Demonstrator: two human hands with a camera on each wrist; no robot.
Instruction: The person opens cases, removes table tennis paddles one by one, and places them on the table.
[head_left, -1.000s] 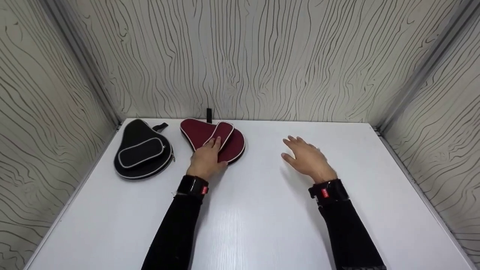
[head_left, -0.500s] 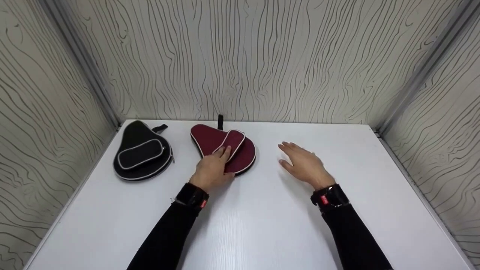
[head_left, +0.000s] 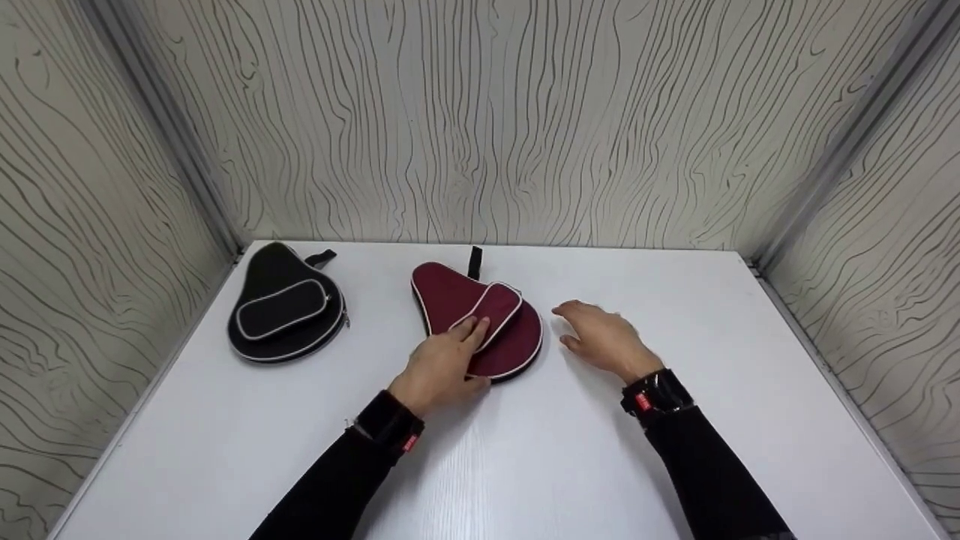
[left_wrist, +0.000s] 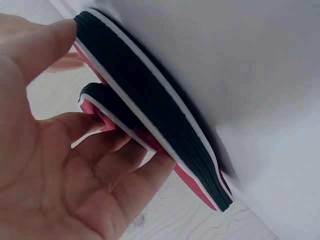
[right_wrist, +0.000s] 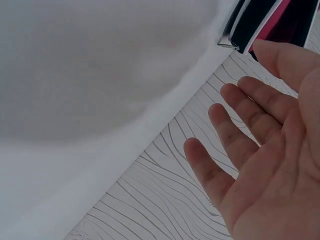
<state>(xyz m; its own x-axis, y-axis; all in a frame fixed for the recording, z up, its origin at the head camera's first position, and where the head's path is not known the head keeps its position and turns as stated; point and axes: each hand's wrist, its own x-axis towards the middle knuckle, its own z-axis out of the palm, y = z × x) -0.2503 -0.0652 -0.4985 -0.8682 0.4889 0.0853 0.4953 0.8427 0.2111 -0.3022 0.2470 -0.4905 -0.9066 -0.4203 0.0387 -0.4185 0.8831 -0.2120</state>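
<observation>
A dark red, white-piped table tennis paddle case [head_left: 521, 341] lies flat near the middle of the white table, its narrow end toward the back left. My left hand [head_left: 441, 373] grips its near left side. The fingers lie over the raised pocket [head_left: 499, 304], and in the left wrist view the thumb touches the black zippered edge [left_wrist: 145, 100]. Just right of the case, my right hand [head_left: 606, 343] is apart from it, with fingers loosely extended and nothing in them. A black paddle case [head_left: 274, 259] of the same shape lies at the left.
The white table [head_left: 525, 480] is bounded at the back by a wood-grain patterned wall [head_left: 480, 127], with side walls left and right. A black strap [head_left: 475, 262] sticks out behind the red case; another strap [head_left: 321, 257] extends from the black one.
My left hand has slid the red case to the right and toward me. The right hand has come slightly nearer, its fingers a little more bent. The black case stays put.
</observation>
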